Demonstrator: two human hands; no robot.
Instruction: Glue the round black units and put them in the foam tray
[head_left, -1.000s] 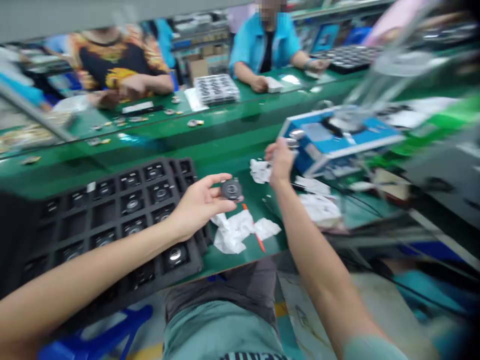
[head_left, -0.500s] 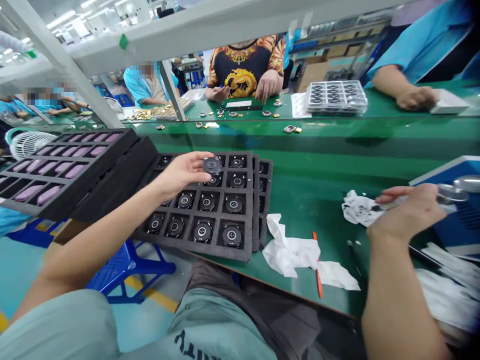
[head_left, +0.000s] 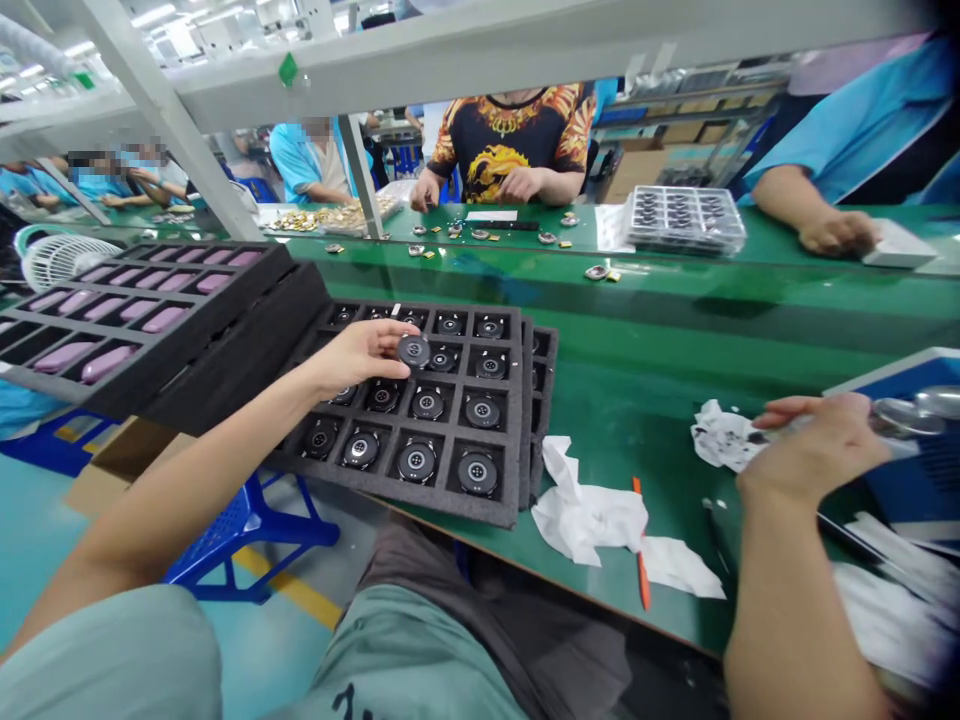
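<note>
Left hand [head_left: 356, 358] pinching a black disc [head_left: 413, 351] over the foam tray [head_left: 420, 507], right hand [head_left: 821, 440] closed around a metal piece [head_left: 907, 415] by the blue box [head_left: 915, 480]!

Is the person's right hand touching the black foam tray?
No, the right hand is beside a blue box, apart from the black foam tray; the left hand, holding a round black part, is over it.

Long green-topped workbench [head_left: 675, 310] runs across the room beneath a white steel overhead shelf frame [head_left: 450, 60]. Fluorescent ceiling lights [head_left: 169, 20] provide overhead lighting. A white desk fan [head_left: 60, 262] stands at far left. Blue plastic stool [head_left: 247, 530] sits on teal floor [head_left: 45, 540] marked by a yellow stripe [head_left: 289, 590]. Metal shelving [head_left: 720, 100] and cardboard boxes [head_left: 637, 170] stand beyond.
</note>
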